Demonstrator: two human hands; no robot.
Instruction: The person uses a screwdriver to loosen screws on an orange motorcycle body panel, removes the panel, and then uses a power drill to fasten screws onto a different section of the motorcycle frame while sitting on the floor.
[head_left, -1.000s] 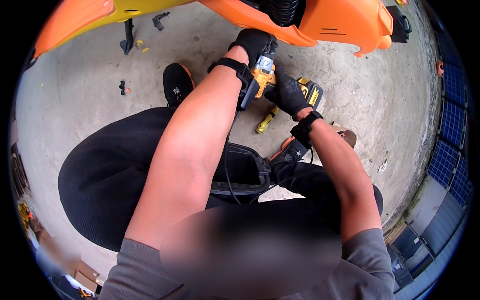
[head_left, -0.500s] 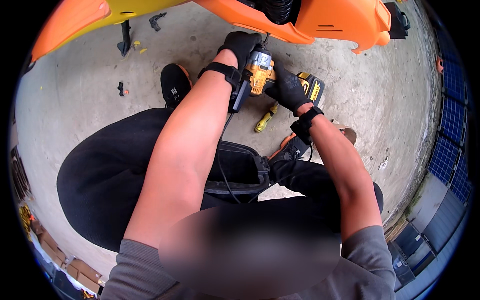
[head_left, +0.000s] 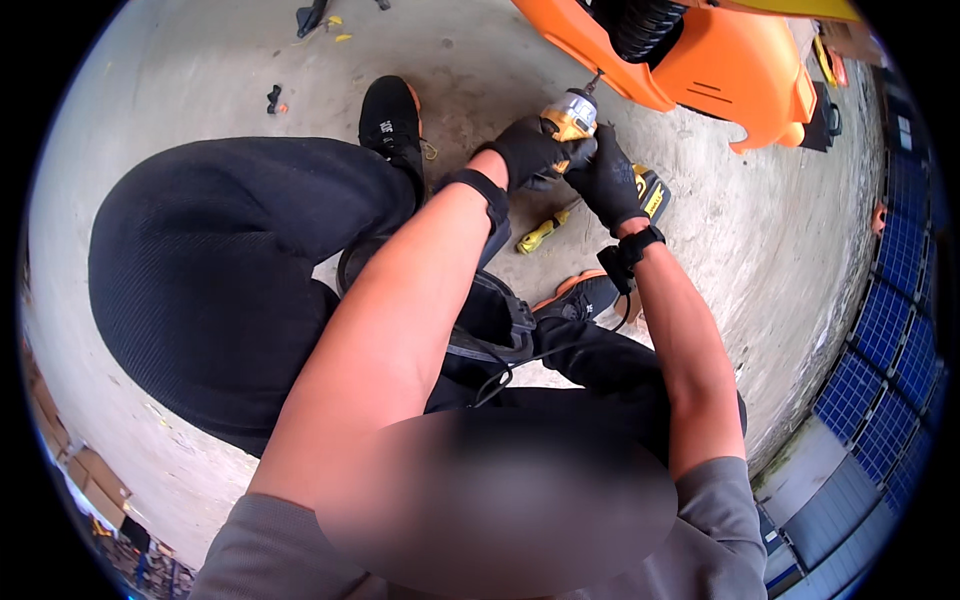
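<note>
A yellow and black cordless impact driver [head_left: 570,120] points up and away from me. Its bit [head_left: 596,82] reaches the lower edge of an orange plastic body panel [head_left: 650,88]; whether it sits in a screw there is too small to tell. My black-gloved left hand [head_left: 528,152] is closed around the left side of the driver's body. My right hand [head_left: 608,185], gloved too, wraps its handle, and the battery [head_left: 652,194] shows beyond that wrist. Below the driver, a yellow-handled screwdriver [head_left: 540,234] lies on the concrete floor.
Beside the panel is a black coil spring [head_left: 645,30]. A black case [head_left: 822,118] stands at the far right. Small dark parts [head_left: 274,98] lie on the floor at left. Between my legs is a black open bin [head_left: 500,320]. Blue grid panels [head_left: 885,330] line the right side.
My left hand has moved from the driver's nose near the bit back onto its body. My right hand keeps its hold. The view has shifted, so the orange panel appears farther right.
</note>
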